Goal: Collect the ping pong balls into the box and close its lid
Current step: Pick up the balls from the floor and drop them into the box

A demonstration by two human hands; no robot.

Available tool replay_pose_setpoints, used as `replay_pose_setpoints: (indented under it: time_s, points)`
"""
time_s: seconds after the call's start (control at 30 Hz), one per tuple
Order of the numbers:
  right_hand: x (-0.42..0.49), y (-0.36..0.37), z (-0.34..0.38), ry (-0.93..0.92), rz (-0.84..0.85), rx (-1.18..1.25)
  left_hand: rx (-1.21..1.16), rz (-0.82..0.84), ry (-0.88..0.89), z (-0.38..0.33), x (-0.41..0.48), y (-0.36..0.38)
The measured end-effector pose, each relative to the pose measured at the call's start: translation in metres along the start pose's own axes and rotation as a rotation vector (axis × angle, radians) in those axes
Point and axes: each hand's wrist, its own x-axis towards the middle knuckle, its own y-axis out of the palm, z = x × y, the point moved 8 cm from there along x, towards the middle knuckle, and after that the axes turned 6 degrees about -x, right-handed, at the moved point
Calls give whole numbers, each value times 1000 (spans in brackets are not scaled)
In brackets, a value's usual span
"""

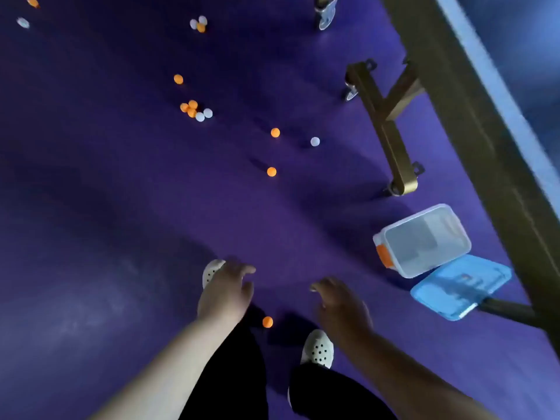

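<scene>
Several orange and white ping pong balls lie scattered on the purple floor. An orange ball (267,321) rests between my feet, another orange ball (271,171) lies ahead, and a white ball (315,141) sits farther right. A cluster of balls (195,110) lies further off. The clear plastic box (424,241) with an orange latch stands open at the right, and its blue lid (460,286) lies on the floor beside it. My left hand (225,287) and my right hand (339,301) hang over the floor with fingers apart, holding nothing.
The table tennis table's edge (472,122) runs down the right side, with its metal leg frame (385,125) and castors just beyond the box. More balls (198,23) lie at the far top and top left. My white shoes (318,348) stand below my hands.
</scene>
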Motion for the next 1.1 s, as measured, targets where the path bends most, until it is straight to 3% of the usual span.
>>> replay_pose_setpoints:
  time_s: [0.13,0.23,0.4,0.63,0.93,1.1]
  points:
    - [70,74,-1,-23,18,-72,108,-3,76,38,93,19]
    - [120,164,-13,-111,159,-198,227,75,117,69,162,36]
    - [179,307,-44,-168,371,-223,375,57,337,96,257,68]
    - [198,427,-39,-492,457,-324,547,168,521,116,329,166]
    - [214,462,-40,-680,365,-293,501,142,621,119,372,206]
    - [273,388,-53,-545,-18,-205,628,89,684,94,395,193]
